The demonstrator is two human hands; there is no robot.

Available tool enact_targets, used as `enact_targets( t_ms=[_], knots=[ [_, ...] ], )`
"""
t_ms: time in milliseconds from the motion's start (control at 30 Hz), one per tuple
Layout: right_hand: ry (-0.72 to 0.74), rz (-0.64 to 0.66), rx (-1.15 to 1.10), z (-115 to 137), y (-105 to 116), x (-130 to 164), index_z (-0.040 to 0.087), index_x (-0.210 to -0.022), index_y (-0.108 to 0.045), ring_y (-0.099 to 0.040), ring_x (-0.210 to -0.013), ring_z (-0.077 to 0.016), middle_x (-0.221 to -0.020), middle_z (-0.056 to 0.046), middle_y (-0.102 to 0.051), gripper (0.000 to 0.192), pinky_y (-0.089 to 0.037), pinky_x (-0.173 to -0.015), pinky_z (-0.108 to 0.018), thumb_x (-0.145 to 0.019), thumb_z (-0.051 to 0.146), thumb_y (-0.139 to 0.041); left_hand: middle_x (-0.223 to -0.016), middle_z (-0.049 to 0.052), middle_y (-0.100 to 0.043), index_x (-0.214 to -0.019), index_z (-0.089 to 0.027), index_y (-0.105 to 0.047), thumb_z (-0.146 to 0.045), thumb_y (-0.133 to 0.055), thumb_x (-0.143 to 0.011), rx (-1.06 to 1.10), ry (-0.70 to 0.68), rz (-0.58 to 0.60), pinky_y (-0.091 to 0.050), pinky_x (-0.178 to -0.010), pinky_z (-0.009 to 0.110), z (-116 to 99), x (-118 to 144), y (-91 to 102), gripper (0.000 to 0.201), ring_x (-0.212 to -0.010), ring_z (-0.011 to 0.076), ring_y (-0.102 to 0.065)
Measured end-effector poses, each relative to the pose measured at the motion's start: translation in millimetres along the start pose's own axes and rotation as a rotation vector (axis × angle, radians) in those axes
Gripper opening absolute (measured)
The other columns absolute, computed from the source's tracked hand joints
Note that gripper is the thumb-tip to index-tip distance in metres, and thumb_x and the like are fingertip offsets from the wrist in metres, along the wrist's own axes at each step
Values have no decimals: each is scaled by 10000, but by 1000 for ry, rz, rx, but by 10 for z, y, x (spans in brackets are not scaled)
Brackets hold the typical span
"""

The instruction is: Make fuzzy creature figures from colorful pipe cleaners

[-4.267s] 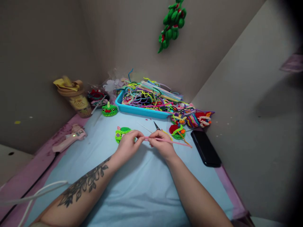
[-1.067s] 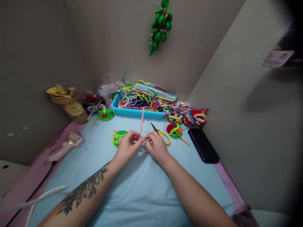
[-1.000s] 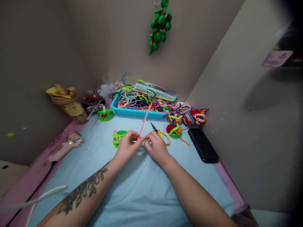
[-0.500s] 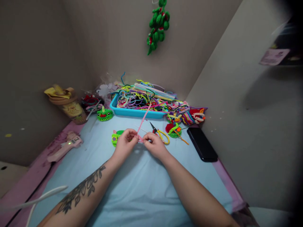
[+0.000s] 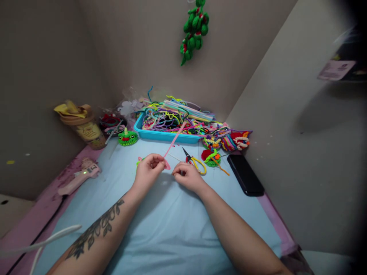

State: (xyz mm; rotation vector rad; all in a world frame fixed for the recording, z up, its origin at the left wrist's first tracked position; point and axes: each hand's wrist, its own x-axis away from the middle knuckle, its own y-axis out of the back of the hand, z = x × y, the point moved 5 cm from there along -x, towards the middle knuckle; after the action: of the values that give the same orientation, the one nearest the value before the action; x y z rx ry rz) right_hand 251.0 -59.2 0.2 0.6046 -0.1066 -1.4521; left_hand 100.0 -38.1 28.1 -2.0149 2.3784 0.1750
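Observation:
A pink pipe cleaner is pinched between the thumb and fingers of my left hand. Its long end slants up towards the tray, and a small bent loop sticks out beside my fingertips. Just right of that loop, apart from it, is my right hand, its fingers curled together with nothing visible in them. Yellow-handled scissors lie just beyond my right hand. My left hand mostly hides a green piece on the cloth behind it.
A blue tray heaped with colourful pipe cleaners stands at the back. A green frog-like figure, a cup and a pink glue gun are on the left. Fuzzy colourful pieces and a black phone lie right.
My right hand has let go of the pink pipe cleaner's bent end and a gap has opened. My left hand has shifted slightly left, still holding it.

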Motion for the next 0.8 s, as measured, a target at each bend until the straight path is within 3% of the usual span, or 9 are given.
enact_targets(
  t_ms=[200, 400, 567, 667, 800],
  knots=[
    [-196, -95, -350, -43, -19, 20, 192, -897, -660, -588, -767, -155, -878, -43, -661, 207, -452, -645, -265, -718, 292, -625, -724, 25, -665, -849, -165, -541, -342, -667, -713, 126, 22, -32, -473, -588, 229, 48, -2, -12, 257, -654, 140, -637],
    [-216, -175, -472, -24, -45, 22, 178, -706, -596, -511, -618, -118, -664, 9, -578, 192, -397, -577, -242, -716, 356, -668, -732, 14, -677, -946, -173, -537, -350, -704, -684, 214, 59, -6, -478, -630, 234, 92, 23, -98, 358, -666, 127, -630],
    [-230, -227, -524, -79, -31, 30, 176, -704, -584, -392, -506, -80, -565, 44, -482, 208, -310, -488, -218, -745, 369, -647, -731, -4, -669, -1003, -164, -549, -300, -730, -653, 235, 73, 55, -480, -684, 246, 133, 30, -156, 417, -700, 131, -635],
    [-260, -255, -673, -102, -80, 32, 181, -712, -573, -363, -480, -69, -565, 50, -458, 225, -276, -454, -206, -717, 382, -673, -687, -25, -649, -969, -163, -542, -272, -733, -648, 225, 81, 52, -471, -670, 233, 182, 26, -173, 389, -660, 117, -628],
    [-377, -261, -912, -86, -200, 32, 189, -759, -572, -447, -547, -93, -663, 10, -516, 287, -333, -474, -211, -670, 431, -698, -653, -29, -648, -948, -168, -508, -283, -729, -652, 199, 96, 62, -476, -625, 236, 186, 44, -213, 386, -604, 124, -633]
  ],
)
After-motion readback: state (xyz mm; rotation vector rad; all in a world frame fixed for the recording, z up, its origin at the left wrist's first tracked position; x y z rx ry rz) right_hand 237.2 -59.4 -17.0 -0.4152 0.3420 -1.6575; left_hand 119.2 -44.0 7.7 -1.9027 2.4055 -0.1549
